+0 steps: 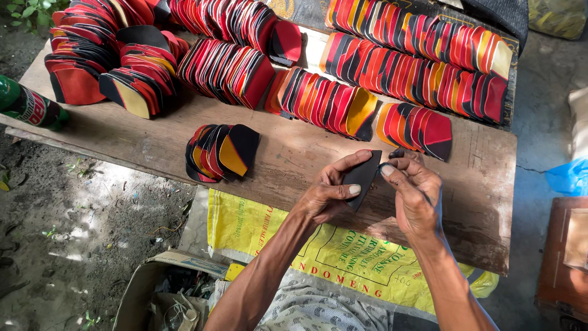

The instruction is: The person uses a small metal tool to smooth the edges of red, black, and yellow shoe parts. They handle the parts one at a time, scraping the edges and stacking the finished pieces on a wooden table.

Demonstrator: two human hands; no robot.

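My left hand point(327, 193) pinches a flat black shaped piece point(362, 178) between thumb and fingers, just above the wooden board point(153, 144). Close beside it on the right, my right hand point(413, 190) has its fingers curled, thumb touching the piece's upper right edge; a small dark thing shows at the fingertips, but I cannot make it out. Both hands hover over the board's front right part. A small fanned pile of red, yellow and black pieces point(222, 153) lies to their left.
Several long rows of overlapped red, orange and black pieces point(422, 61) cover the board's far half. A green bottle point(27, 105) lies at the left end. A yellow printed sack point(343, 251) hangs below the board; a cardboard box point(159, 294) sits on the dirt.
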